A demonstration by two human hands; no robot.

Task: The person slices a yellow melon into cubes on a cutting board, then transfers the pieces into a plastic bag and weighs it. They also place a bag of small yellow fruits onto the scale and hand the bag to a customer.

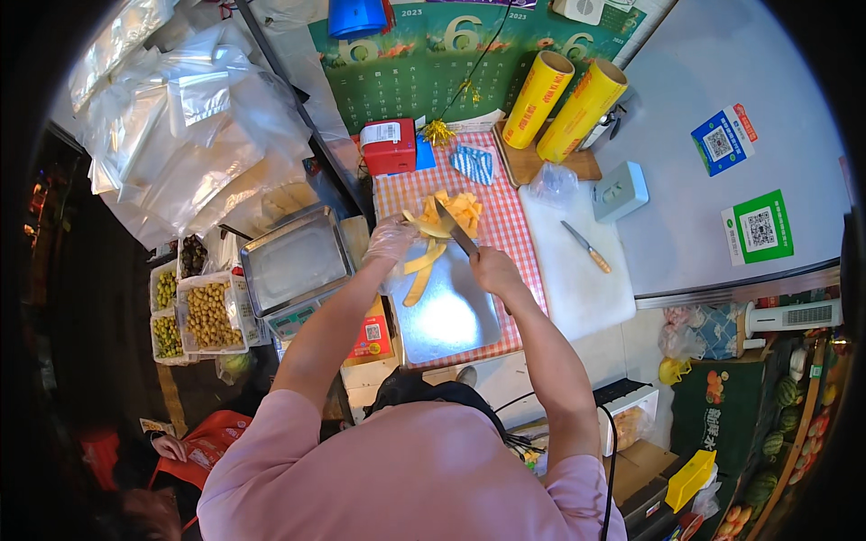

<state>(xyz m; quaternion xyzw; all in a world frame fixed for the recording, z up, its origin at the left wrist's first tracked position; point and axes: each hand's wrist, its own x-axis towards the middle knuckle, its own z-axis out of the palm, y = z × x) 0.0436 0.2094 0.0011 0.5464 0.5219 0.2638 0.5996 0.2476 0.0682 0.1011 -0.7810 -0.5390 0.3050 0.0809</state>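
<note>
My left hand (392,239), in a clear plastic glove, pinches the end of a curved yellow-orange strip of melon (428,227). From the right, my bare right hand (495,271) grips the handle of a large knife (458,232), its blade slanting up and left beside the strip. Cut orange melon chunks (463,211) are heaped just beyond the blade. Nearer to me, yellow strips of rind (418,285) lie on a shiny metal tray (451,323). Whether the blade touches the fruit is hard to make out.
The tray rests on a red checked cloth (521,296). At right, a small knife (586,248) lies on a white cutting board (577,298). Yellow film rolls (582,110) stand behind. A weighing scale (298,257) and fruit baskets (213,316) are at left; another person's hand (169,447) shows lower left.
</note>
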